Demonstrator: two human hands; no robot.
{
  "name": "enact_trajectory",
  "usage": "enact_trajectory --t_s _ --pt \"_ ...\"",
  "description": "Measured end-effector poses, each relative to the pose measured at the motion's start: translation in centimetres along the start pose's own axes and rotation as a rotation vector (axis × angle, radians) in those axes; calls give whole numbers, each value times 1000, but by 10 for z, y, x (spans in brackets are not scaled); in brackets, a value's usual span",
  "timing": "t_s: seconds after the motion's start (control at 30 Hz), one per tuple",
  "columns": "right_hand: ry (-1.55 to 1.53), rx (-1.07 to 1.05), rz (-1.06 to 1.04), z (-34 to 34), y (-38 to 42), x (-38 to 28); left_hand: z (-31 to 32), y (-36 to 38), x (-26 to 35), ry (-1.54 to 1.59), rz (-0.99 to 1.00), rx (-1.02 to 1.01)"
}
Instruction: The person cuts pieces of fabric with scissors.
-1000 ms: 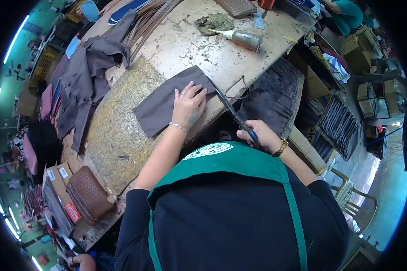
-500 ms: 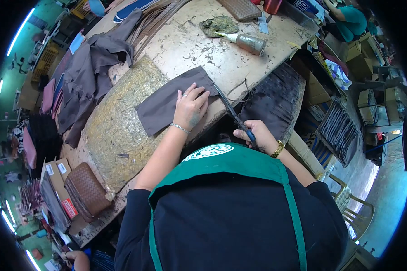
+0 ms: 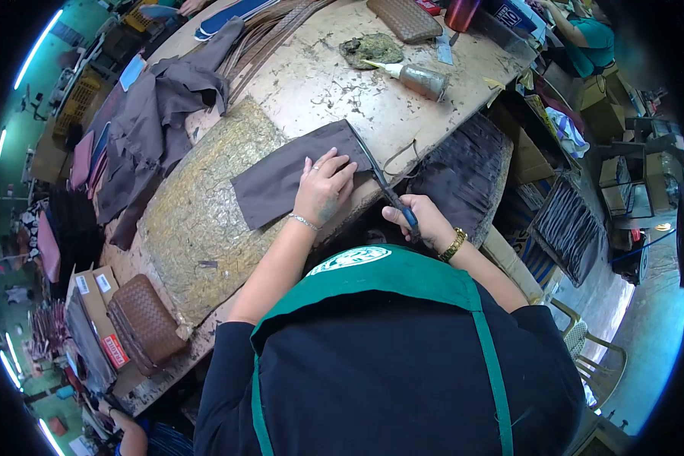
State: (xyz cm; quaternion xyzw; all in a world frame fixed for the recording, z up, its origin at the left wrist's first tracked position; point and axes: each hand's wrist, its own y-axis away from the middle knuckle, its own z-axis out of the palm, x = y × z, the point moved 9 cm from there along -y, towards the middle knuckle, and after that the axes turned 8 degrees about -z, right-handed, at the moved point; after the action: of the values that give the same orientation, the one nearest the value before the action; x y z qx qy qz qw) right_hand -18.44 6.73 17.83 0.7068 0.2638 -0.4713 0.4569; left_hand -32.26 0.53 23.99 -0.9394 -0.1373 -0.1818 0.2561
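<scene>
A dark grey-brown piece of cloth (image 3: 277, 176) lies partly on a glue-stained mat (image 3: 197, 205) and partly on the worktable. My left hand (image 3: 325, 188) rests on the cloth with its fingers spread, pressing it near its right half. My right hand (image 3: 422, 220) is wrapped round the handles of dark scissors (image 3: 387, 190) at the table's front edge. The scissor blades reach up along the cloth's right end. A thin loose strip curls on the table just right of the blades.
Beyond the cloth lie a glue bottle (image 3: 422, 80), a crusted lump (image 3: 371, 51) and a woven brown case (image 3: 404, 18). Crumpled dark fabric (image 3: 159, 114) covers the left. A woven brown bag (image 3: 146, 323) sits lower left. At upper right is another person (image 3: 589, 38).
The view has shifted slightly. My right hand and the scissors have moved a little up and left, against the cloth's right end. My left hand stays on the cloth.
</scene>
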Motion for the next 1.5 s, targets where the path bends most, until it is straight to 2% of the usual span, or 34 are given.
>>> enact_trajectory --t_s 0.23,0.5,0.7,0.93,1.0,1.03,1.1,1.13,1.17,1.2,1.23,1.3,1.33,1.37,1.43,1.5 --pt "9 33 -44 -1 1 -4 1 1 -2 21 11 -6" --pt "-78 1 35 4 -16 -5 -2 1 0 49 8 -10" --pt "31 39 -9 2 -11 -10 0 1 -3 36 -5 -7" --pt "-74 9 -48 -17 32 9 -6 -8 -7 77 -87 -63" --pt "22 -51 -112 -25 47 17 -18 -18 -26 388 -175 -2" --pt "19 -51 -106 -29 53 13 -22 -26 -35 327 -208 6" --pt "-163 -18 -60 -39 67 -2 -26 -37 -61 -8 -280 71" --pt "-141 37 -104 -50 61 -9 -23 -40 -69 -202 -345 -18" --pt "-74 87 -62 -61 53 -16 -22 -40 -79 -397 -405 -108" --pt "297 182 -252 -79 37 -32 -15 -39 -87 -338 -347 -113" --pt "426 238 -238 -89 24 -43 -13 -38 -90 -339 -341 -114" --pt "657 366 -220 -105 -4 -64 -24 -36 -71 -37 -113 28" --pt "827 422 -302 -111 -26 -63 -29 -32 -71 111 -185 14" --pt "873 376 -97 -110 -41 -65 -43 -30 -61 93 -193 25" --pt "1066 490 -234 -106 -66 -76 -91 -20 -53 173 -270 161" --pt "1051 428 -290 -102 -88 -76 -132 -3 -71 118 -335 243"
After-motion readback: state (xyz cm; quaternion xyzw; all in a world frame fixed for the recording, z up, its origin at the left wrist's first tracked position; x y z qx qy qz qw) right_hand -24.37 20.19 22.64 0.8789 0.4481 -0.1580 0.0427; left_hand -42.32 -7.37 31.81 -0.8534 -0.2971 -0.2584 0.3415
